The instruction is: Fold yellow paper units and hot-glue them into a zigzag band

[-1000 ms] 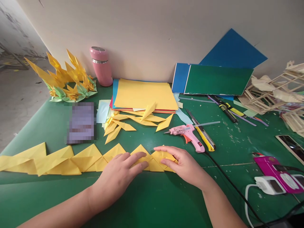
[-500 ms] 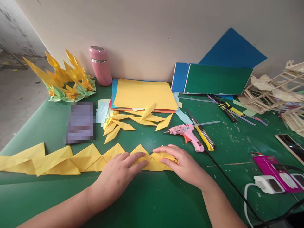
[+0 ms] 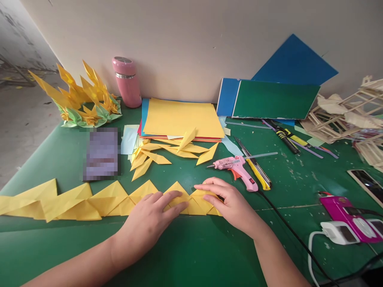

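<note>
A long strip of folded yellow paper [image 3: 112,195] with pointed peaks lies across the table's near part. My left hand [image 3: 149,217] rests on it right of the middle, fingers stretched over the paper and holding nothing. At the strip's right end is my right hand [image 3: 229,201], open, its thumb and fingers apart over the last folded section [image 3: 200,203]. Part of that section is hidden under the hand. Beyond both hands lie several loose yellow folded paper pieces [image 3: 155,157]. A pink glue gun [image 3: 239,171] lies just past my right hand.
Behind are stacked coloured paper [image 3: 182,117], a pink flask [image 3: 128,85] and a paper crown [image 3: 86,99]. A yellow utility knife [image 3: 259,175] lies by the glue gun, whose black cord [image 3: 284,223] runs right. A magenta power strip [image 3: 348,217] and stick model [image 3: 338,115] are at right.
The fingers of my right hand have lifted and spread slightly over the strip's right end. My left hand and the paper strip stay almost in place.
</note>
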`<state>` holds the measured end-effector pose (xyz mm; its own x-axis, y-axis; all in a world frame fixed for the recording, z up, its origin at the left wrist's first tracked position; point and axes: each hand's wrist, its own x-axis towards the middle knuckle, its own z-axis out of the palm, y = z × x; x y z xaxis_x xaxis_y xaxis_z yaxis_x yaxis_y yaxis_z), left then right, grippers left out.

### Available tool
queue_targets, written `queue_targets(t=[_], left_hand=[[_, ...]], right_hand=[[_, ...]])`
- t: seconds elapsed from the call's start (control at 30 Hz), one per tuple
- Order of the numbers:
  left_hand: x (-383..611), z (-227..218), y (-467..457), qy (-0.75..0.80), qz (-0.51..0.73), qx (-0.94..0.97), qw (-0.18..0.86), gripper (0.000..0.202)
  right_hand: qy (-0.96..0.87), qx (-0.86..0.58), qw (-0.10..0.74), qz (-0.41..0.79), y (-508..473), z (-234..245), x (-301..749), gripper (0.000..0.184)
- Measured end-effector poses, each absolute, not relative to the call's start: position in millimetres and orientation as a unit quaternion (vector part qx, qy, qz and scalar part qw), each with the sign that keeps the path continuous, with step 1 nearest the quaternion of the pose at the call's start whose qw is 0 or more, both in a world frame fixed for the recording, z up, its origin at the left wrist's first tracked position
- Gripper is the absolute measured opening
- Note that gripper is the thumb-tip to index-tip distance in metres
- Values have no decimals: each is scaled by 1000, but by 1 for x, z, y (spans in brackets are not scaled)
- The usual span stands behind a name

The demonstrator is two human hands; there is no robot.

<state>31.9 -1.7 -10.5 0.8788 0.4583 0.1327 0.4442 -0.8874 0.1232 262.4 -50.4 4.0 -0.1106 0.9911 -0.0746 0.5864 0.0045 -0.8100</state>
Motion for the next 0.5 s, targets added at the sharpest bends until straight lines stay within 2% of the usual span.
queue_targets(t=[0.5], left_hand=[[33, -9, -2, 233, 89, 968, 42, 36]], right_hand=[[-635, -608, 280, 386, -47, 1, 267, 27]])
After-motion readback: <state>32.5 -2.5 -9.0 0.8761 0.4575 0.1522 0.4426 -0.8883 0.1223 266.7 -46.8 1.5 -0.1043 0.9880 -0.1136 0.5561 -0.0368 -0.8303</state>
